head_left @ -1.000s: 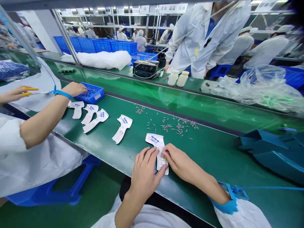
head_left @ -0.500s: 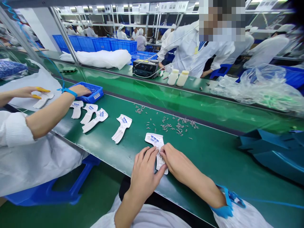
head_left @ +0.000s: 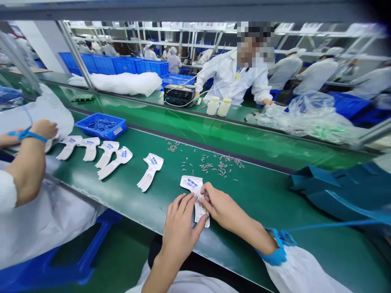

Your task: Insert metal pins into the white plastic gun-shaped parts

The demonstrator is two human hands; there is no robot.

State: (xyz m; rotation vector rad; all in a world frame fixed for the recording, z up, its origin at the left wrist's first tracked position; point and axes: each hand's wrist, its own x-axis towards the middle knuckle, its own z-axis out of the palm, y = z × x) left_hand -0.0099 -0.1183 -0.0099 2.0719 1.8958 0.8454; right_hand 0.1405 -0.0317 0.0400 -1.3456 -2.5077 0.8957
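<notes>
A white pistol-shaped plastic shell half (head_left: pixel 200 213) lies hollow side up on the green bench, with blue pieces (head_left: pixel 192 183) set in its wide end. My left hand (head_left: pixel 182 224) holds it at the narrow part, fingertips on one side and thumb at the lower right edge. My right hand (head_left: pixel 218 205) is over the shell's middle, thumb and forefinger drawn together in a pinch. Whatever lies between those fingertips is too small or hidden to name. Small metal parts (head_left: pixel 222 166) are scattered on the bench beyond my hands.
Several similar shell halves (head_left: pixel 151 171) lie in a row to the left. A blue bin (head_left: pixel 122 129) of small blue pieces stands behind them. A co-worker's hand (head_left: pixel 45 128) is at far left. Teal folded sheets (head_left: pixel 336 191) sit at right; a blue cord runs from my right wristband.
The co-worker's hand has left the blue bin and moved left; the other hand's shell half now lies in the row. My right fingertips have shifted slightly up the shell. The view has tilted.
</notes>
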